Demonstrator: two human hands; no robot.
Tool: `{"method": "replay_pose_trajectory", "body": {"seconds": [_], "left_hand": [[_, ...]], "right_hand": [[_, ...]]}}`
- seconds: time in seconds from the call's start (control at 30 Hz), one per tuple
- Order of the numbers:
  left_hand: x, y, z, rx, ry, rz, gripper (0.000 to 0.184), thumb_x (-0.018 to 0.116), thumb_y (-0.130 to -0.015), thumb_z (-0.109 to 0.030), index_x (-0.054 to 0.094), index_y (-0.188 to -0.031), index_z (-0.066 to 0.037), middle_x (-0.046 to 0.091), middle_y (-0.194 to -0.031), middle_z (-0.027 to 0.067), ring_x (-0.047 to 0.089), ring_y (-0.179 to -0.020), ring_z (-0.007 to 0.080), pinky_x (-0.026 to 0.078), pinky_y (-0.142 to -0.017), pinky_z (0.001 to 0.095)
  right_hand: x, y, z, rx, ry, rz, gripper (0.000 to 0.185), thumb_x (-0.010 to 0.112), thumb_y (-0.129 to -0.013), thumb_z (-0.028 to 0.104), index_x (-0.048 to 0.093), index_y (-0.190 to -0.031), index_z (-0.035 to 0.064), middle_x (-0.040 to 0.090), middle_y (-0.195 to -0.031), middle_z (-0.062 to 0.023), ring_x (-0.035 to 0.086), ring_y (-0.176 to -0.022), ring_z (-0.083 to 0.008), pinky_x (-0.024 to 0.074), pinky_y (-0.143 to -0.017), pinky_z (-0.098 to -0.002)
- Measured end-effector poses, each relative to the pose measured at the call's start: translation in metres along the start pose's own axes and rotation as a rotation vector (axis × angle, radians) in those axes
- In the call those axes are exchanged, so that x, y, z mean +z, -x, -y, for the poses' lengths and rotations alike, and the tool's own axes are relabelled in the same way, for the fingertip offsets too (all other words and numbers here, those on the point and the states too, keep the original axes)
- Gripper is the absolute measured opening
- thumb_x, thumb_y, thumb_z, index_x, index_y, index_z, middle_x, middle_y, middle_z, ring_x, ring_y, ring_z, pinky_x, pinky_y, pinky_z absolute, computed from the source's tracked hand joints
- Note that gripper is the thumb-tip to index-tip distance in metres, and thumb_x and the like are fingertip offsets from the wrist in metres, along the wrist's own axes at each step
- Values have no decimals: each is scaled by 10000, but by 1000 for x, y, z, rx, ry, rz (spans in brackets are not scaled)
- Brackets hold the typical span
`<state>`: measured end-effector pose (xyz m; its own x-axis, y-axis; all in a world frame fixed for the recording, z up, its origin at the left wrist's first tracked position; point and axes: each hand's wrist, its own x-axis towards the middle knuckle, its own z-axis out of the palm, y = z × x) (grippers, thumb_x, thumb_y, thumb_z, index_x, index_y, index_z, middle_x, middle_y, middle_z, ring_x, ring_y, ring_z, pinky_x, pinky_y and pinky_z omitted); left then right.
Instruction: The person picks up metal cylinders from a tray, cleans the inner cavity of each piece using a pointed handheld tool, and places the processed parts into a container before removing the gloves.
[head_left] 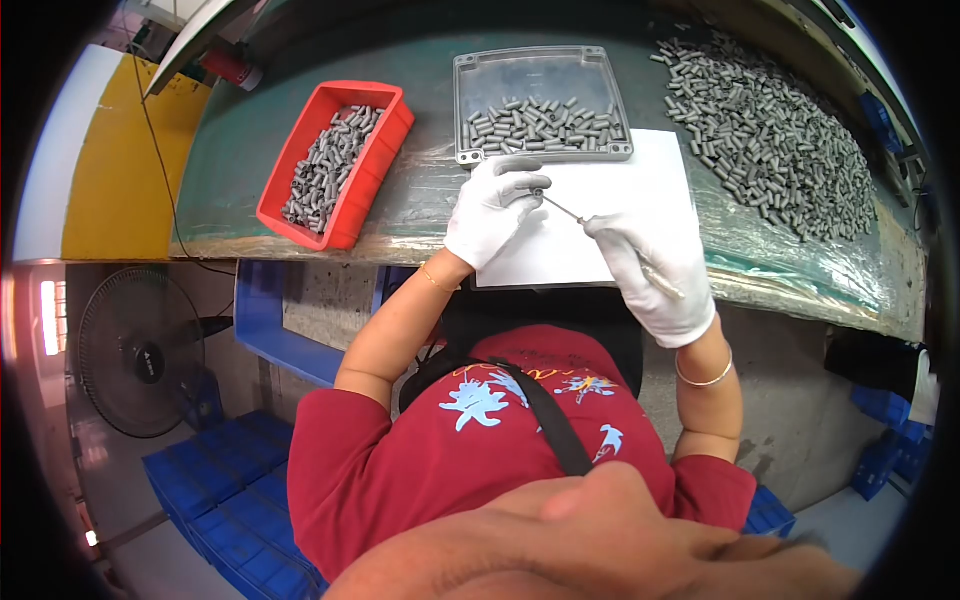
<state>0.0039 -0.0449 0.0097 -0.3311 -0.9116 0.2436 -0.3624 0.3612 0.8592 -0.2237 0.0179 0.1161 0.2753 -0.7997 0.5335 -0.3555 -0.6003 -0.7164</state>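
Note:
In a white glove, my left hand [492, 212] is closed, pinching a small grey metal cylinder [537, 193] between thumb and fingers. My right hand [658, 272], also gloved, grips a thin metal rod tool [563, 208] whose tip meets the cylinder's open end; whether it goes inside is too small to tell. Both hands are over a white paper sheet [640, 185] near the table's front edge. Just beyond them stands a clear plastic tray [540, 78] with many grey cylinders heaped along its near side. To the left, a red bin [382, 155] holds more such cylinders.
A large loose pile of grey cylinders [770, 140] covers the table's right side. The green table [435, 185] has a plastic-wrapped front edge. A red object [232, 66] lies at the back left. Below are a black fan [142, 350] and blue crates [225, 475].

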Motion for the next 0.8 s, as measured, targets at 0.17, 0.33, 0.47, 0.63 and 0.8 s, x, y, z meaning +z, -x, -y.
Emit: {"method": "replay_pose_trajectory", "body": {"seconds": [0.17,0.33,0.47,0.63,0.8], "left_hand": [[-1,-2,-8,19,-40,21,289,685,-845,80,716,-1117,-10,542,-1286,104,605,-1181,217,546,-995,324],[-1,-6,-26,157,-243,-70,248,765,-755,-73,751,-994,-136,676,-1138,74,620,-1090,291,515,-936,397],[2,-9,-38,343,-340,-48,324,750,-713,21,741,-1007,-116,676,-1146,113,627,-1094,312,524,-913,414],[5,-12,-38,434,-385,-39,403,755,-643,25,690,-1011,-127,676,-1155,122,621,-1100,329,519,-913,415],[11,-10,-44,419,-339,4,323,734,-658,36,716,-937,-124,674,-1158,104,616,-1118,312,526,-905,400]], "right_hand": [[1,-5,-1,-36,62,12,52,696,-873,55,712,-907,19,670,-708,-99,642,-600,-241,502,-575,-332],[4,-8,0,-56,152,34,64,683,-884,95,709,-916,45,645,-690,-81,626,-591,-236,491,-569,-346],[5,-15,12,-13,372,191,69,686,-857,32,713,-919,43,677,-765,-105,655,-671,-286,516,-625,-356],[6,-17,10,-85,447,111,63,668,-865,124,677,-819,83,631,-697,-75,616,-597,-255,488,-573,-369],[12,-14,-1,-114,526,108,175,656,-876,172,653,-725,84,610,-648,-69,600,-561,-243,477,-552,-363]]}}
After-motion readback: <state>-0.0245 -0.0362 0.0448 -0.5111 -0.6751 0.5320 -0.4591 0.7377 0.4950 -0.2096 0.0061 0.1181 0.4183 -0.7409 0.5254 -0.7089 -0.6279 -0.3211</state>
